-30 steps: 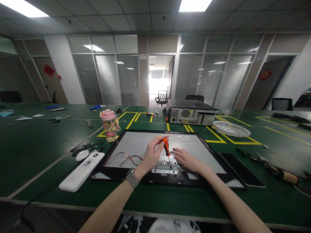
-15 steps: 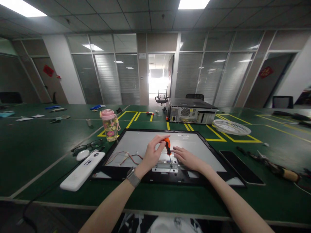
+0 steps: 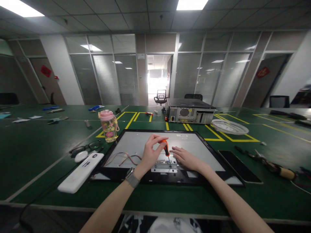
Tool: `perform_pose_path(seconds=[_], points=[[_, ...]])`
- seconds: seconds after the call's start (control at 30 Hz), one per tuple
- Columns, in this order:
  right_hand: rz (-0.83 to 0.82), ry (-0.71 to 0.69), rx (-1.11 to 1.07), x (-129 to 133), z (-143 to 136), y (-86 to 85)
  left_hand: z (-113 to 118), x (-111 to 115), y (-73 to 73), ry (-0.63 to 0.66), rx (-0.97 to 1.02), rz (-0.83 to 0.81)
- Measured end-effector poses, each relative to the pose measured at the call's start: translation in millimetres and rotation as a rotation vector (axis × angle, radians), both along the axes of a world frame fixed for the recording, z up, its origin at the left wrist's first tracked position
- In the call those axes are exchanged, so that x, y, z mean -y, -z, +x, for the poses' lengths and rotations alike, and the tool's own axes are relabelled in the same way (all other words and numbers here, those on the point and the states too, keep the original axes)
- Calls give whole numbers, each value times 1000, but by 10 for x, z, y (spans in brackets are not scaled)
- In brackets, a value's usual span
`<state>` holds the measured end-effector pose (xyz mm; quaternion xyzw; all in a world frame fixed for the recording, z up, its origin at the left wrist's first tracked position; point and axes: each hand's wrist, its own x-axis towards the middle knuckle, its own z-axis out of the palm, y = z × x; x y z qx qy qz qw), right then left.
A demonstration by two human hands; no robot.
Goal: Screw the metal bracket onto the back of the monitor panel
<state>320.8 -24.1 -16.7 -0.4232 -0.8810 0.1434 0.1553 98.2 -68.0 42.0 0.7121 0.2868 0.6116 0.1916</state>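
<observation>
A flat monitor panel [image 3: 136, 139] with a black frame and grey back lies before me on the green table. At its lower middle sits a metal bracket [image 3: 161, 168]. My left hand [image 3: 153, 150], a watch on its wrist, grips the orange-and-black handle of a screwdriver [image 3: 166, 148] between thumb and fingers. The tool stands slightly tilted, its tip down at the bracket. My right hand [image 3: 186, 157] lies flat with fingers stretched out, just right of the screwdriver, on the panel beside the bracket. Thin coloured wires [image 3: 126, 156] run across the panel's left part.
Left of the panel are a pink-lidded bottle [image 3: 108, 126], glasses [image 3: 85, 147], a white mouse [image 3: 81, 156] and a long white device [image 3: 81, 173]. Behind stand a computer case [image 3: 190, 110] and a white basket [image 3: 229, 127]. A black phone [image 3: 239, 165] and tools [image 3: 272, 165] lie right.
The view has shifted slightly. My left hand's fingers have changed their hold a little on the screwdriver handle, while the tip stays at the bracket. My right hand keeps its place.
</observation>
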Motion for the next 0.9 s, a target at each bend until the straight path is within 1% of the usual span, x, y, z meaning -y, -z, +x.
perform_pose_path(seconds=[0.2,0.5,0.77,0.9], points=[[-5,6,20,20,-8,-24,-5,9,-30,36,-11,-27],[-2,12,13,8,-18,0,10,-28,33,16,-1,9],[-1,17,-7,13,-19,1,-12,12,17,109,-12,-42],[-7,13,-5,10,-18,-4,-2,21,32,82,-7,-38]])
